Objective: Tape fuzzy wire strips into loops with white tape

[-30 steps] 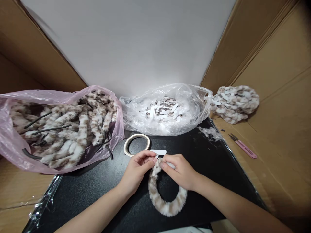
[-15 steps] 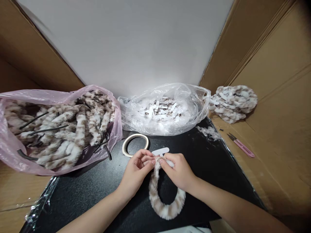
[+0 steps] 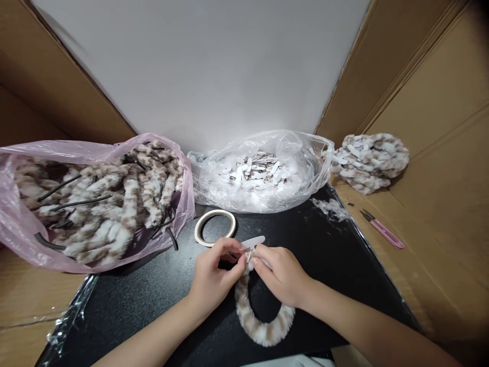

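A fluffy white-and-brown ring [image 3: 263, 326] hangs in a loop over the black tabletop. Its top ends meet between my two hands. My left hand [image 3: 219, 272] pinches the ring's upper end with thumb and fingers. From the other side my right hand [image 3: 280, 270] grips the same spot, its thumb close to the left one. A white tag [image 3: 253, 242] sticks out just above the fingertips; its lower part is hidden behind them. Beyond my left hand lies a roll of cream tape [image 3: 215, 228].
A pink plastic bag [image 3: 188, 188] of furry strips with black cords stands left. Behind the tape, a clear bag [image 3: 305, 188] holds many white tags. Furry rings [image 3: 376, 160] are piled at the right, near pink snips [image 3: 384, 230]. Cardboard walls [image 3: 428, 127] flank the table [image 3: 145, 311].
My fingers have shifted at the ring's top, the left ones curling more. The white tag is tilted and more covered by the right hand. The whole view has drifted slightly.
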Available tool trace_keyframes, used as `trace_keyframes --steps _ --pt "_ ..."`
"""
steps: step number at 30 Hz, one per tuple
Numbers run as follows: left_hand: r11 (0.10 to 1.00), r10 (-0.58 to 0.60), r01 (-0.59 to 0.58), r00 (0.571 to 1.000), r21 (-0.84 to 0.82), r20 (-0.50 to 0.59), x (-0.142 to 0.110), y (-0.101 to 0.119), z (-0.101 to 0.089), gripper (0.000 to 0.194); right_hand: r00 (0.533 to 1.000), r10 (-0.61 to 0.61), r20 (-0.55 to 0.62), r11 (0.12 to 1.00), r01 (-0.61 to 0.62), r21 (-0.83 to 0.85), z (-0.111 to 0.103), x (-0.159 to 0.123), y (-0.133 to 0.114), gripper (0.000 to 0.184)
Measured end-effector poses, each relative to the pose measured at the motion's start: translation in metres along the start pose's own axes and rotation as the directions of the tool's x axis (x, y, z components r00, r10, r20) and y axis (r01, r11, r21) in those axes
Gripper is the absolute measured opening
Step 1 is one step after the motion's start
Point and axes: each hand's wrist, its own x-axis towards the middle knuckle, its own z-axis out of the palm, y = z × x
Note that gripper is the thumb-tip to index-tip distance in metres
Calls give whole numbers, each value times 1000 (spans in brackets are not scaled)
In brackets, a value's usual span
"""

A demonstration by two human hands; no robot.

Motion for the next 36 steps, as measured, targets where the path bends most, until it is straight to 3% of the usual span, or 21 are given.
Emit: trace_keyframes --steps 3,5,6,8,11,17,20,22,26,30,36 --pt "999 23 -21 998 37 -57 0 2 -1 15 1000 9 -27 999 -8 33 0 0 -2 18" --pt "1000 -10 9 996 -14 -87 1 1 -1 19 997 11 -81 992 0 127 0 0 -4 6" --pt "999 -25 22 996 -45 -88 0 1 0 21 995 11 -100 980 10 200 0 1 -5 10" --pt "997 -21 14 997 -81 -77 -1 -1 1 24 994 30 -104 928 10 372 0 3 -7 19" --pt "996 27 -33 997 -80 -78 -3 -2 2 25 994 104 -41 808 -60 587 4 6 -6 16" --pt "981 -54 30 991 -193 -122 4 1 -4 27 976 208 62 649 -186 738 11 9 3 25" --pt "957 -107 84 992 -277 -68 11 0 -9 23 967 225 116 549 -225 805 11 12 6 34" --pt "932 -149 158 987 -326 52 13 -3 -10 21 965 226 134 504 -234 832 10 14 7 40" --pt "886 -211 316 927 -339 311 13 -6 -6 21 975 186 117 552 -203 808 7 15 8 39" --pt "885 -243 342 919 -318 311 14 -7 -3 19 981 170 94 642 -183 745 6 12 6 33" --pt "916 -184 281 930 -288 319 14 -9 -6 14 978 174 112 578 -193 793 9 12 6 38"
